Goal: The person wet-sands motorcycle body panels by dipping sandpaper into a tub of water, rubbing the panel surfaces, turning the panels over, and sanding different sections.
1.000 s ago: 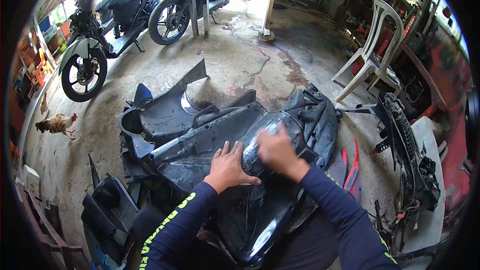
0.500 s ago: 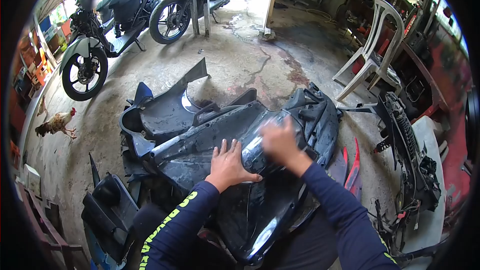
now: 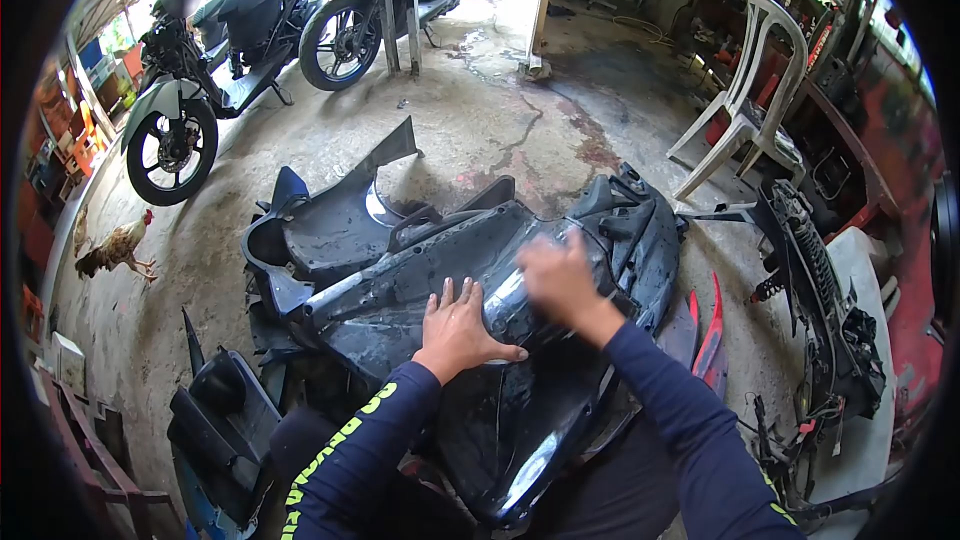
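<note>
A large black motorcycle fairing panel (image 3: 420,280) lies in front of me, dusty and scuffed, with a glossy light-reflecting patch near its middle. My left hand (image 3: 460,333) rests flat on it with the fingers spread, its thumb pointing right. Just right of that, my right hand (image 3: 562,280) is closed over the panel near the shiny patch. Motion smears its fingers, and whatever they may hold is hidden. A second curved black panel (image 3: 335,230) sits behind, and other dark bodywork (image 3: 625,230) is at the right.
Smaller black parts (image 3: 228,415) lie at lower left. Red trim (image 3: 714,330) and a motorcycle frame piece (image 3: 825,300) are to the right, below a plastic chair (image 3: 750,90). Two motorcycles (image 3: 175,145) stand behind; a rooster (image 3: 118,248) is on the concrete floor at left.
My right hand stays over the same part of the panel, blurred in both frames. The left hand remains flat in place. The view has shifted slightly.
</note>
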The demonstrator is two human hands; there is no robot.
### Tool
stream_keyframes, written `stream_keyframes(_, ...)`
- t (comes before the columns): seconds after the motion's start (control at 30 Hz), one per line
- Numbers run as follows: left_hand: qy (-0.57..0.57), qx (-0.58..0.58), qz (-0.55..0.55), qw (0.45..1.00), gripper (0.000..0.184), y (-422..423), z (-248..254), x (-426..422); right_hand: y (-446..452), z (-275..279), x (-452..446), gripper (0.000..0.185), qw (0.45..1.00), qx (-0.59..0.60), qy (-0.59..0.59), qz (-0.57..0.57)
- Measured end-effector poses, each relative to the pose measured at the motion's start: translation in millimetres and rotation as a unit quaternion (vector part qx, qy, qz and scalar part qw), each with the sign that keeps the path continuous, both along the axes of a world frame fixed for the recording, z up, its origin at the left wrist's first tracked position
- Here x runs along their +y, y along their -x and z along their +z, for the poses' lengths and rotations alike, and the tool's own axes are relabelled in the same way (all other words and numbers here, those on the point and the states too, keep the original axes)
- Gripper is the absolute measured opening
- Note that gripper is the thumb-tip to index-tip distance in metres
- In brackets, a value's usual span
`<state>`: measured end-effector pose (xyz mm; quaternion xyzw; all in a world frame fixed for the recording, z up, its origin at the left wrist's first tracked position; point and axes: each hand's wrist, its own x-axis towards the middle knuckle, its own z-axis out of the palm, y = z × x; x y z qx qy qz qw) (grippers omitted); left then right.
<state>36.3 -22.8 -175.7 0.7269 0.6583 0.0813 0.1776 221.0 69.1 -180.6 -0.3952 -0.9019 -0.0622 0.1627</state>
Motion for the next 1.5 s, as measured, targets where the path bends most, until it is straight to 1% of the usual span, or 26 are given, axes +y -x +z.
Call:
stream_keyframes(0.03, -0.006, 0.001, 0.000, 1.000, 0.136, -1, 0, 3, 4, -8, -14, 0.021, 0.995, -0.012, -0.067, 0.074)
stream_keyframes(0.07, -0.002, -0.001, -0.003, 1.000, 0.137, -1, -2, 2, 4, -13, -26, 0.020, 0.978, 0.097, -0.052, 0.179)
stream_keyframes(0.1, -0.002, -0.001, -0.004, 1.000, 0.137, -2, 1, 2, -1, -8, -15, 0.020, 0.978, 0.097, -0.053, 0.179)
stream_keyframes(0.17, 0.010, 0.009, 0.008, 1.000, 0.141, -3, 6, 4, -16, 13, 28, 0.025, 0.997, -0.057, 0.029, -0.037)
stream_keyframes(0.23, -0.001, -0.004, 0.009, 1.000, 0.141, -4, 1, 1, -12, 18, 21, 0.025, 0.992, -0.035, 0.087, -0.088)
stream_keyframes(0.33, -0.001, 0.005, 0.003, 1.000, 0.138, -1, 0, 2, 5, -4, -33, 0.022, 0.983, 0.062, -0.029, 0.173)
stream_keyframes(0.37, -0.001, 0.002, 0.003, 1.000, 0.138, -2, -2, 2, -2, 1, -19, 0.022, 0.983, 0.059, -0.028, 0.173)
stream_keyframes(0.43, 0.012, 0.012, 0.007, 1.000, 0.138, -3, 7, 4, -16, 31, 27, 0.027, 0.988, -0.092, 0.095, -0.079)
stream_keyframes(0.5, 0.011, 0.008, 0.007, 1.000, 0.138, -2, 1, 3, -23, 6, 22, 0.028, 0.994, -0.011, 0.053, -0.092)
stream_keyframes(0.57, 0.002, 0.002, 0.009, 1.000, 0.138, -3, 2, 4, -12, -15, -28, 0.027, 0.989, 0.018, -0.034, 0.141)
stream_keyframes(0.6, 0.001, 0.001, 0.009, 1.000, 0.138, -3, 2, 4, -19, -7, -28, 0.028, 0.986, 0.036, 0.000, 0.165)
stream_keyframes(0.63, 0.003, 0.002, 0.006, 1.000, 0.137, -3, 1, 2, -25, 7, -10, 0.025, 0.994, 0.030, 0.032, 0.102)
stream_keyframes(0.73, 0.010, 0.002, 0.008, 1.000, 0.137, -2, 0, 3, -37, 17, 26, 0.025, 0.991, 0.004, -0.126, -0.053)
stream_keyframes(0.77, 0.007, 0.003, 0.008, 1.000, 0.137, -2, 2, 5, -32, 13, 7, 0.025, 0.996, -0.064, -0.048, -0.025)
stream_keyframes(0.83, 0.014, 0.002, 0.006, 1.000, 0.136, -4, 5, 4, -26, -2, -39, 0.026, 0.986, 0.047, -0.016, 0.158)
stream_keyframes(0.87, 0.012, -0.001, 0.007, 1.000, 0.136, -4, 4, 3, -32, 2, -32, 0.026, 0.986, 0.051, -0.012, 0.161)
stream_keyframes(1.0, 0.006, 0.001, 0.006, 1.000, 0.137, -2, 0, 1, -50, -1, 26, 0.024, 0.990, 0.055, -0.110, -0.064)
stream_keyframes(1.03, 0.000, 0.003, 0.007, 1.000, 0.138, -2, 2, 4, -38, 10, 5, 0.026, 0.998, -0.044, -0.005, -0.048)
stream_keyframes(1.1, 0.007, 0.013, 0.002, 1.000, 0.137, -3, 4, 4, -24, 3, -44, 0.026, 0.982, 0.070, -0.006, 0.178)
stream_keyframes(1.13, 0.003, 0.008, 0.003, 1.000, 0.137, -3, 3, 4, -27, 0, -39, 0.027, 0.975, 0.068, -0.033, 0.207)
stream_keyframes(1.17, 0.000, 0.003, 0.002, 1.000, 0.137, -2, 2, 2, -35, 5, -20, 0.026, 0.987, 0.057, 0.006, 0.150)
stream_keyframes(1.27, 0.001, 0.014, 0.000, 1.000, 0.138, -4, 3, 3, -55, -8, 43, 0.024, 0.988, 0.083, -0.110, -0.063)
stream_keyframes(1.3, 0.004, 0.017, 0.002, 1.000, 0.138, -4, 3, 4, -47, -3, 30, 0.024, 0.988, 0.085, -0.113, -0.063)
stream_keyframes(1.37, 0.001, 0.015, 0.000, 1.000, 0.137, -4, -1, 2, -23, 6, -22, 0.024, 0.991, 0.044, 0.013, 0.122)
stream_keyframes(1.43, -0.002, 0.016, -0.005, 1.000, 0.137, -3, -1, 2, -29, 1, -12, 0.024, 0.982, 0.081, -0.004, 0.173)
stream_keyframes(1.5, -0.001, 0.011, 0.000, 1.000, 0.137, -4, 2, 3, -44, 18, 35, 0.026, 0.997, 0.021, -0.051, -0.056)
